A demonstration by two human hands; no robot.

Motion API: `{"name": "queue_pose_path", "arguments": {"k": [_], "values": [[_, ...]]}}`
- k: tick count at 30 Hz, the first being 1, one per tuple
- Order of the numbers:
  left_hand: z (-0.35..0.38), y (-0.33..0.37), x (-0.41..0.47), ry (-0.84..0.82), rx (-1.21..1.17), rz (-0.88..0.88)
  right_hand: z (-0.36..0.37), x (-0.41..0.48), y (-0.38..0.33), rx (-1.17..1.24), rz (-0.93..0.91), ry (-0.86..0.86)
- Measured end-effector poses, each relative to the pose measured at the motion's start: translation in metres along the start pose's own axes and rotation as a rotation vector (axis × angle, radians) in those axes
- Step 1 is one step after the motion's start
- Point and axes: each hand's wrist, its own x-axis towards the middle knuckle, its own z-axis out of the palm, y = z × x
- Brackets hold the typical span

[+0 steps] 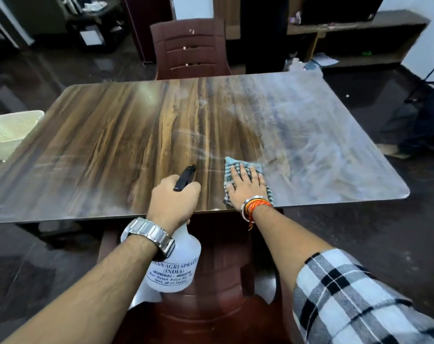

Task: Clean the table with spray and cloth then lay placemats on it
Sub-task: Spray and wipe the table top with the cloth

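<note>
A wood-grain table [107, 135] fills the middle of the view, with pale smears and streaks over its right half. My left hand [172, 199] grips the black trigger head of a white translucent spray bottle [176, 264], held over the table's near edge with the nozzle pointing forward. My right hand [245, 187] lies flat, fingers spread, pressing a blue-and-white checked cloth [238, 167] onto the tabletop near the front edge. No placemats are in view.
A dark red plastic chair [190, 48] stands at the table's far side, and another red chair [211, 306] sits below me at the near side. A cream basket [10, 130] stands left of the table. Shelving [355, 38] lines the back right wall.
</note>
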Motion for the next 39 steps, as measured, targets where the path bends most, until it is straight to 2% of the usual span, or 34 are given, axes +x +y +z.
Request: {"name": "queue_pose_path", "arguments": {"k": [3, 6, 12, 17, 21, 23, 28, 30, 32, 34, 39], "values": [[0.035, 0.011, -0.008, -0.024, -0.063, -0.033, -0.005, -0.001, 0.014, 0.005, -0.044, 0.014], [0.061, 0.015, -0.009, -0.072, -0.088, -0.083, -0.006, -0.002, 0.037, 0.049, 0.018, 0.044], [0.111, 0.041, 0.003, -0.123, -0.144, -0.127, -0.036, 0.009, 0.164, -0.028, 0.249, 0.141], [0.132, 0.056, 0.011, -0.153, -0.156, -0.135, -0.066, -0.009, 0.282, -0.056, 0.522, 0.203], [0.143, 0.064, 0.016, -0.123, -0.153, -0.148, -0.073, -0.006, 0.288, 0.016, 0.637, 0.182], [0.152, 0.068, 0.019, -0.099, -0.136, -0.157, -0.063, 0.001, 0.255, 0.019, 0.563, 0.199], [0.181, 0.087, 0.016, -0.074, -0.094, -0.188, -0.028, 0.009, 0.136, -0.016, -0.001, 0.13], [0.192, 0.097, 0.014, -0.052, -0.073, -0.194, -0.029, 0.012, 0.113, -0.034, -0.223, 0.057], [0.204, 0.11, 0.013, -0.016, -0.035, -0.208, -0.03, 0.022, 0.122, -0.039, -0.383, -0.004], [0.215, 0.126, 0.012, 0.034, 0.003, -0.22, -0.036, 0.034, 0.153, -0.004, -0.348, 0.015], [0.244, 0.156, 0.006, 0.091, -0.04, -0.254, -0.069, 0.059, 0.298, -0.005, 0.15, 0.148]]}}
